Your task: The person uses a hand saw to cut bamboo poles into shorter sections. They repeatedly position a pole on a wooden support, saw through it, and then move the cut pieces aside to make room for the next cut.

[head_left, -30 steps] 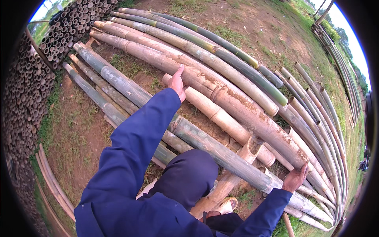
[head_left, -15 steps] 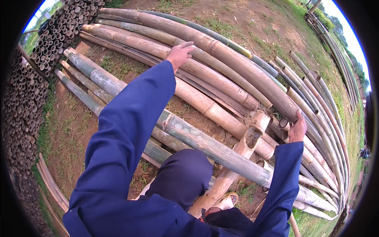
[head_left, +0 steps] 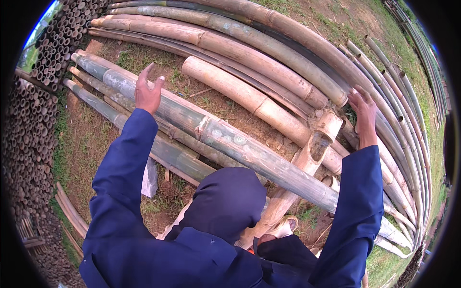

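Observation:
My left hand [head_left: 148,91] is open, thumb and fingers apart, over a long thick grey-green bamboo pole [head_left: 269,156] lying across in front of me. Whether it touches that pole I cannot tell. My right hand [head_left: 363,113] has its fingers apart and slightly bent, by the right ends of the farther poles. Its fingertips reach a thick brown bamboo pole [head_left: 293,30]; contact is unclear. Just left of these fingers ends a greenish-brown pole [head_left: 269,50]. Closer to me lies a pale tan pole [head_left: 225,86]. A notched bamboo support [head_left: 307,161] runs crosswise beneath the poles.
Stacked bamboo [head_left: 31,129] with round cut ends fills the left side. Several thinner poles [head_left: 408,144] lie bunched on the right. A sandalled foot [head_left: 287,225] is beside the support. Grass and brown soil [head_left: 336,19] spread beyond the poles.
My left hand has come off the far poles, moving left and closer to me. The thick brown pole lies farther away, with a wider gap beside it. My right hand has shifted slightly farther out.

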{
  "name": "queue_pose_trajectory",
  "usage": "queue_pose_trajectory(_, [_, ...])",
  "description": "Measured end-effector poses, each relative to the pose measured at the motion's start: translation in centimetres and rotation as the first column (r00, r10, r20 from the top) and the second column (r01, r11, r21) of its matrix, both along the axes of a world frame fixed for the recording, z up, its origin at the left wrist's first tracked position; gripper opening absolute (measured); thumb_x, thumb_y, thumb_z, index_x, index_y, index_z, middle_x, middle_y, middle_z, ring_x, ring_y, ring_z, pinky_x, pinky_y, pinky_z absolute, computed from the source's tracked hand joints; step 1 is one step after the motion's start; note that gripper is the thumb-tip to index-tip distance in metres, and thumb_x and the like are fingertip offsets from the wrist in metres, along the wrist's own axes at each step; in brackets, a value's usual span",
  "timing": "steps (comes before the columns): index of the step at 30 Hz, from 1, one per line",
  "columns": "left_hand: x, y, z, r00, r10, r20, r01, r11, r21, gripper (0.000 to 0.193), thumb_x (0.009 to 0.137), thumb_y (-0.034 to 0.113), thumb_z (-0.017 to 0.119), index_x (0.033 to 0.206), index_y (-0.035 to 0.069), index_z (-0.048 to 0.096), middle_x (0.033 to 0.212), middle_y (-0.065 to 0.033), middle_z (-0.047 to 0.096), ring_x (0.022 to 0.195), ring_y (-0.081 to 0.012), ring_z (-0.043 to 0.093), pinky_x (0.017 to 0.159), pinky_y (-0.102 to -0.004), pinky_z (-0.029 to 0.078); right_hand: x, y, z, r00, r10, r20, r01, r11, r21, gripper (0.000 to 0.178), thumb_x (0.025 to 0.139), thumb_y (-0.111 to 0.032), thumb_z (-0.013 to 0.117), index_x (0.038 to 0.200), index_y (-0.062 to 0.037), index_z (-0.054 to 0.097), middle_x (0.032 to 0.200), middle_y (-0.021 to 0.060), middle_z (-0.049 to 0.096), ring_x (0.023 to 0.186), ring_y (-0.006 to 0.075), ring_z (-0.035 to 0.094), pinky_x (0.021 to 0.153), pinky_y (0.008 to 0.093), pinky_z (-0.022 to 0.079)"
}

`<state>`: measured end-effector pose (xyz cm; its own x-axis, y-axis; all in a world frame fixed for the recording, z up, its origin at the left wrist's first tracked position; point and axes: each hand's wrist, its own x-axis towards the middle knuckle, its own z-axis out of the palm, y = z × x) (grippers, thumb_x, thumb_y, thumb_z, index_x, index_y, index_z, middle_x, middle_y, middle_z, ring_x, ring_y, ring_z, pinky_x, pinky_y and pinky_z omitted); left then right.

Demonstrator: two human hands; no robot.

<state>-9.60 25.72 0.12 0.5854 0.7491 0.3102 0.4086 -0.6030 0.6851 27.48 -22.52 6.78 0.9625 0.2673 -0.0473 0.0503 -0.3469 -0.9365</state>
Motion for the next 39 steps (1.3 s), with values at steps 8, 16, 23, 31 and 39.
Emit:
queue_pose_trajectory(8, [-7.3,-1.7,-10.7,0.728,0.655,0.203,-0.274,0.549,-0.790,0.073,0.097,0.046,0.063,0.138,-0.013,0.051,0.142,-0.0208,0.054,0.131,-0.0311,0.051,0.110,-0.0387,0.038,-19.2,6.4,-5.1,0.762,0.585,-0.276,-0.627,0.560,-0.542,0.084,0.083,-0.070,0.070,0.132,-0.0017,0.064,0.116,0.0256,0.071,0.112,0.0386,0.068,0.100,0.0476,0.052])
queue_pose_trajectory(16, [-4.9,-3.7,-12.1,0.757,0.598,0.262,0.067,0.328,-0.942,0.089,0.095,0.063,0.061,0.158,0.007,0.033,0.156,-0.0125,0.044,0.138,-0.0296,0.046,0.117,-0.0486,0.031,-26.1,6.9,-5.5,0.593,0.805,0.028,-0.399,0.324,-0.858,0.095,0.059,-0.049,0.089,0.133,-0.0014,0.054,0.113,0.0166,0.067,0.107,0.0341,0.065,0.096,0.0466,0.044])
queue_pose_trajectory(23, [-1.1,-4.6,-6.2,0.823,0.502,0.266,0.084,0.355,-0.931,0.097,0.092,0.058,0.069,0.149,-0.014,0.038,0.156,-0.0206,0.043,0.139,-0.0277,0.046,0.118,-0.0373,0.031,-22.9,7.5,-3.7,0.677,0.736,-0.013,-0.410,0.362,-0.837,0.083,0.060,-0.035,0.086,0.130,-0.0050,0.055,0.112,0.0170,0.067,0.106,0.0354,0.066,0.094,0.0476,0.047])
queue_pose_trajectory(31, [6.4,-2.2,-5.9,0.750,0.542,0.379,0.282,0.257,-0.925,0.068,0.094,0.051,0.069,0.144,0.008,0.050,0.138,-0.0121,0.057,0.118,-0.0262,0.059,0.105,-0.0444,0.045,-19.6,8.5,-3.0,0.679,0.714,0.173,-0.244,0.442,-0.863,0.078,0.062,-0.028,0.087,0.129,-0.0066,0.055,0.108,0.0164,0.064,0.104,0.0362,0.065,0.091,0.0459,0.051])
queue_pose_trajectory(39, [6.1,-0.1,-9.2,0.917,0.337,0.215,0.133,0.248,-0.960,0.085,0.092,0.059,0.065,0.151,0.005,0.039,0.142,-0.0221,0.052,0.123,-0.0361,0.056,0.108,-0.0495,0.039,-17.2,8.7,-6.3,0.723,0.688,0.062,-0.289,0.383,-0.878,0.085,0.062,-0.033,0.089,0.135,-0.0082,0.052,0.113,0.0166,0.066,0.107,0.0375,0.065,0.094,0.0461,0.051])
